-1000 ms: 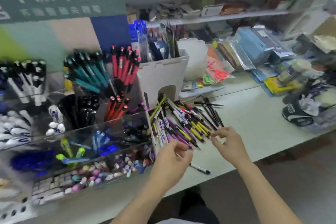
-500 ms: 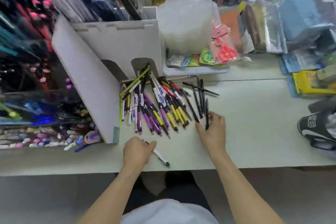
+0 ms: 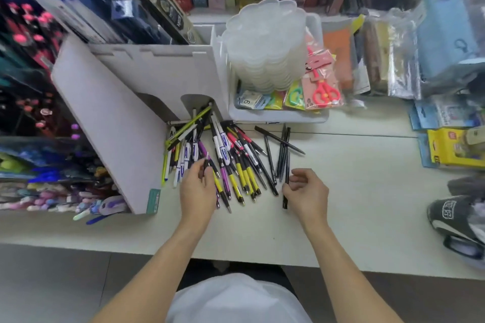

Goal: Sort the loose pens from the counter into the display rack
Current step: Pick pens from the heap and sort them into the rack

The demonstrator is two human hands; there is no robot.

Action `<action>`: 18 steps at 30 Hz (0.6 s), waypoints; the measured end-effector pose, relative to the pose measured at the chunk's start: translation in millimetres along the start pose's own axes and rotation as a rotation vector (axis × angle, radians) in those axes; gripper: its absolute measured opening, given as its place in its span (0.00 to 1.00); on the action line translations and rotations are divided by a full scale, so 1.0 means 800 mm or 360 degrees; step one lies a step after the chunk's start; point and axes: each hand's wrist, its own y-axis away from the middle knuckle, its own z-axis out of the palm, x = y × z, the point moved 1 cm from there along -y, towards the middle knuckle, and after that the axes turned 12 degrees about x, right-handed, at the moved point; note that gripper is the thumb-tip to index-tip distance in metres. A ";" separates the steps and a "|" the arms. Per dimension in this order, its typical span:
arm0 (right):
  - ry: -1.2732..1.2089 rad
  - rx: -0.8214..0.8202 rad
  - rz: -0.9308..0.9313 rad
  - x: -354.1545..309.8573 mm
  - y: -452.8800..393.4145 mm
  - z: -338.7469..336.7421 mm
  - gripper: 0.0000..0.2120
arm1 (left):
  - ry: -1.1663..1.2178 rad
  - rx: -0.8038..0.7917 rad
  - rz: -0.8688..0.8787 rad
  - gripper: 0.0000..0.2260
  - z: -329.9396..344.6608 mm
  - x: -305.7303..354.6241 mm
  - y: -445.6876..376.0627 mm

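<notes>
Left hand (image 3: 195, 191) sits at the near edge of the pile, fingers curled round a dark pen (image 3: 206, 164). Right hand (image 3: 307, 191) is beside it, fingers loosely curled; whether it grips the thin black pen (image 3: 286, 165) at its fingertips, I can't tell. Beyond them, the loose pens (image 3: 231, 155) fan across the counter (image 3: 354, 191). Far left, the display rack (image 3: 39, 139) stands packed.

display rack (image 3: 31, 113) blurred, cut off at left edge
</notes>
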 end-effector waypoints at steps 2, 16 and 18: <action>-0.0084 0.0088 -0.0015 -0.012 -0.009 0.004 0.14 | -0.0082 -0.0045 0.0003 0.13 0.018 0.012 -0.013; 0.0494 -0.0271 -0.0467 -0.037 -0.047 0.055 0.16 | -0.0443 -0.0391 -0.0097 0.12 0.090 0.047 -0.033; 0.0515 -0.0386 -0.0479 -0.035 -0.037 0.061 0.11 | -0.0444 -0.0431 -0.0152 0.07 0.098 0.047 -0.035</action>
